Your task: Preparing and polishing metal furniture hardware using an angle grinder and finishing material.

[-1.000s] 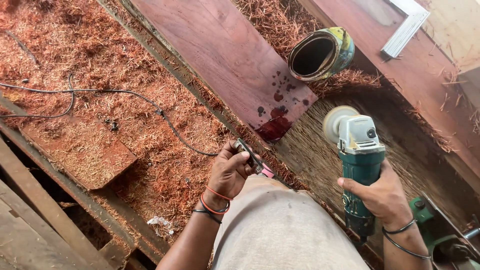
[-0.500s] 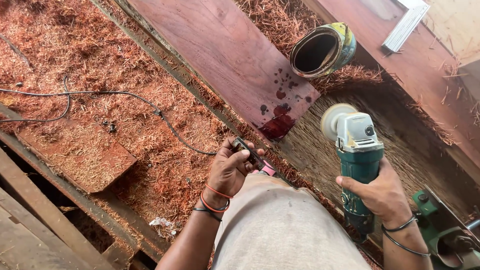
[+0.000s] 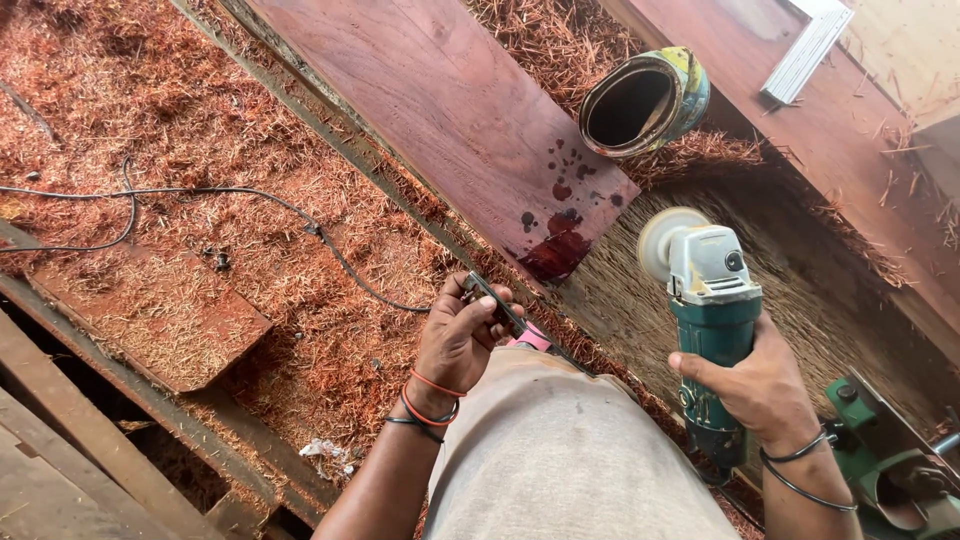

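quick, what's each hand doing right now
Left hand: closed on a small dark tool; what kind cannot be told.
Right hand: closed around the green grinder.

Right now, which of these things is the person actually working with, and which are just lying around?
In hand:
- angle grinder, held by the right hand
- small dark tool, held by the left hand

Lying about:
- tipped-over tin can
- reddish plank
- black cable
- wood shavings
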